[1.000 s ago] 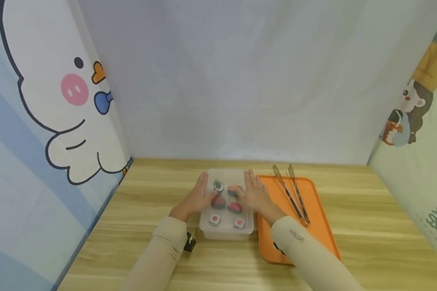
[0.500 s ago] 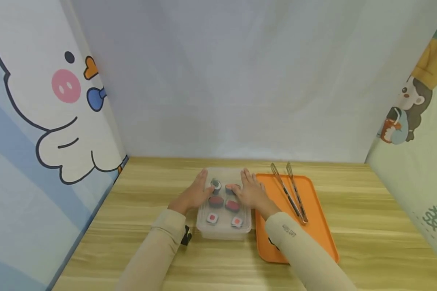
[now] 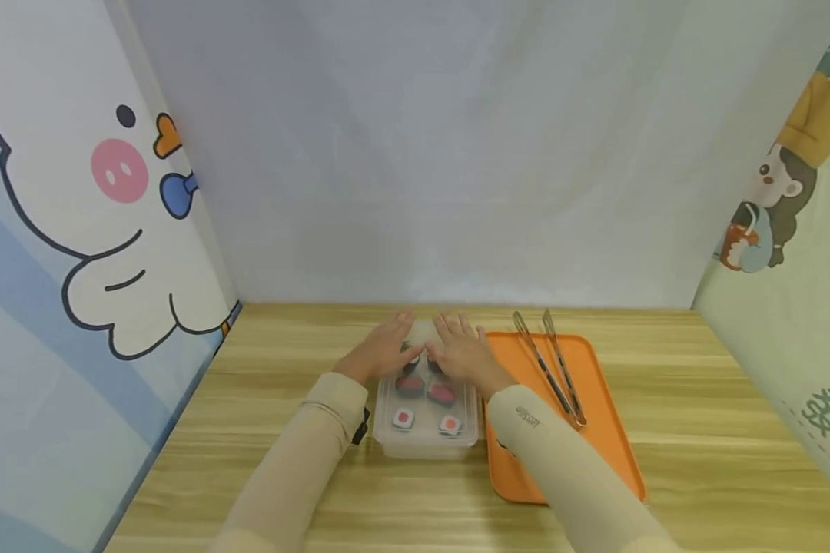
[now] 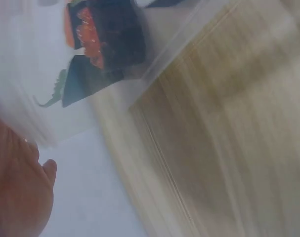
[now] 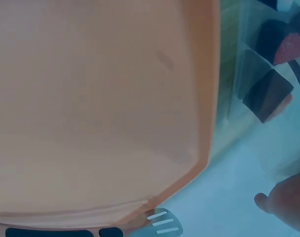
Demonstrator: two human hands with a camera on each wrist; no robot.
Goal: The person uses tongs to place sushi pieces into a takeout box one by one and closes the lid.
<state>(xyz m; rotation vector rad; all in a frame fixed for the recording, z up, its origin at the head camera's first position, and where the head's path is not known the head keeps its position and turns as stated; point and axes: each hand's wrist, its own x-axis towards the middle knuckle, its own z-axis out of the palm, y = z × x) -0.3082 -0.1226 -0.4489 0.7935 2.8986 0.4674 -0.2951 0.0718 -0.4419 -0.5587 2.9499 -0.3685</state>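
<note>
A clear plastic food box (image 3: 426,438) with its lid on stands mid-table, several sushi pieces (image 3: 441,394) showing through the lid. My left hand (image 3: 382,351) rests on the lid's far left part, its fingers straight and pointing away. Mirroring it, my right hand (image 3: 465,355) lies on the far right part of the lid, fingers extended. The thumbs almost meet over the back row of sushi and partly hide it. In the left wrist view, a roe-topped sushi piece (image 4: 115,37) shows through the box wall. Neither hand grips anything.
An orange tray (image 3: 602,453) lies right of the box, under my right forearm. Metal tongs (image 3: 556,372) with dark handles lie on it, tips past its far edge. A curtain (image 3: 429,153) hangs behind the wooden table (image 3: 277,369).
Both hands have slid inward and slightly toward the far end of the lid, bringing the thumbs close together. Box, tray and tongs stay put; the head view has shifted slightly.
</note>
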